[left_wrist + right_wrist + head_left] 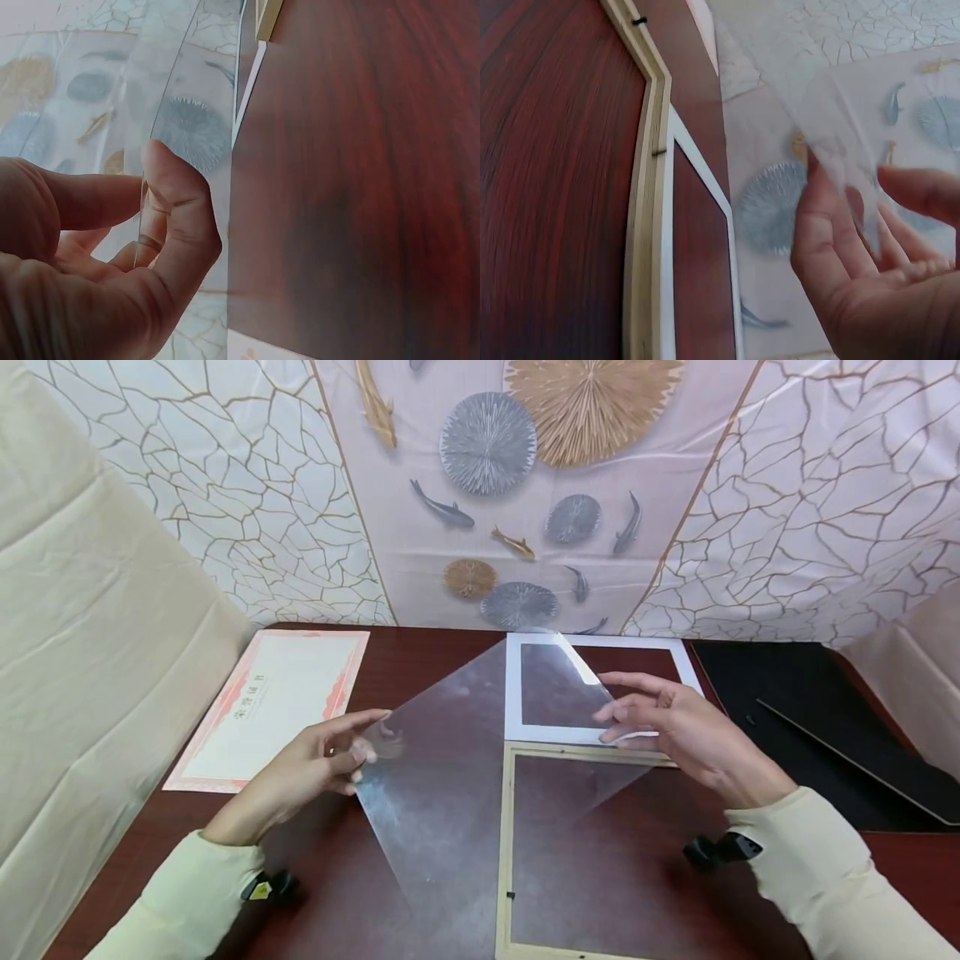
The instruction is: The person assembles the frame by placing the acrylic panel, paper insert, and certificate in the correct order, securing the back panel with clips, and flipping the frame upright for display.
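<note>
A clear, thin sheet [442, 760] is held up tilted above the table, its surface catching light and smudges. My left hand [318, 756] pinches its left corner between thumb and fingers, and the left wrist view shows the sheet edge-on in that hand [161, 232]. At the opposite edge, my right hand [667, 718] holds the sheet, which passes between thumb and fingers [821, 225] in the right wrist view. Through and beyond the sheet I see a pale wooden frame [505, 852] lying on the table, with a white rectangular mat border [513, 693] behind it.
A certificate with a pink border [300, 693] lies at the back left of the dark red table [427, 668]. Black backing board [765, 672] with a raised strut-like flap [862, 756] lies at the right. A patterned cloth [487, 543] hangs behind the table.
</note>
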The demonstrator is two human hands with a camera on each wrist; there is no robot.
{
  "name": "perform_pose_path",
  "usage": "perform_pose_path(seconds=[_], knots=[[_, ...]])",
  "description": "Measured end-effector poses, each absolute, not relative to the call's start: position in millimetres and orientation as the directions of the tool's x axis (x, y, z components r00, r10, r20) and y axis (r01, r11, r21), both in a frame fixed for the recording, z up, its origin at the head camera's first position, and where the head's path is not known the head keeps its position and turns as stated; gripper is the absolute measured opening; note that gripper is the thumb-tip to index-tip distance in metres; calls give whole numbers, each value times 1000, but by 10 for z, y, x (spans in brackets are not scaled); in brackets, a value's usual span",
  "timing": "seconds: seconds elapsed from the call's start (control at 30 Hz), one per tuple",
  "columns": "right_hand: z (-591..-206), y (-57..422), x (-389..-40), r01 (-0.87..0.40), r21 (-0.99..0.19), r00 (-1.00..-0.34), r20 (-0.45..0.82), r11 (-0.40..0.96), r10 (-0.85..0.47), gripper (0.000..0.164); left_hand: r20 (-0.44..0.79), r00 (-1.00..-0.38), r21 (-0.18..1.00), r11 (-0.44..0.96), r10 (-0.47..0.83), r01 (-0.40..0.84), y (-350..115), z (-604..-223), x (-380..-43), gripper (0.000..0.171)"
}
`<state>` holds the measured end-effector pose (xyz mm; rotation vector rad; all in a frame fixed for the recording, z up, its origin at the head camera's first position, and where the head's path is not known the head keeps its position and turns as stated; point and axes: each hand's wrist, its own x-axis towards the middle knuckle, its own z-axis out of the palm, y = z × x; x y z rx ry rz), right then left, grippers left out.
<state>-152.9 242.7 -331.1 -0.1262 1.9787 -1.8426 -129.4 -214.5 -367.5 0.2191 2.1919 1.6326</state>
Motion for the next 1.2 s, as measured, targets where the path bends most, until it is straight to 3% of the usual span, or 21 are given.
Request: perform_pose_path(seconds=[0.2, 0.6, 0.9, 1.2], knots=[[-3237, 2693, -1416, 131, -920, -867, -288, 370, -407, 72, -210, -888, 944, 320, 408, -76, -1929, -3627, -1376, 54], [-3421, 3279, -1005, -45, -914, -912, -128, 404, -389, 74, -179, -839, 936, 352, 514, 16, -1353, -3588, -1525, 46], [-3657, 3702, -798, 64, -966, -928, -151, 252, -342, 76, -186, -850, 940, 340, 493, -8, -947, -3592, -1667, 42], [-3799, 3902, -637, 163, -887, -934, -280, 432, -224, 80, -199, -853, 937, 348, 482, -22, -644, -3672, -1758, 37]])
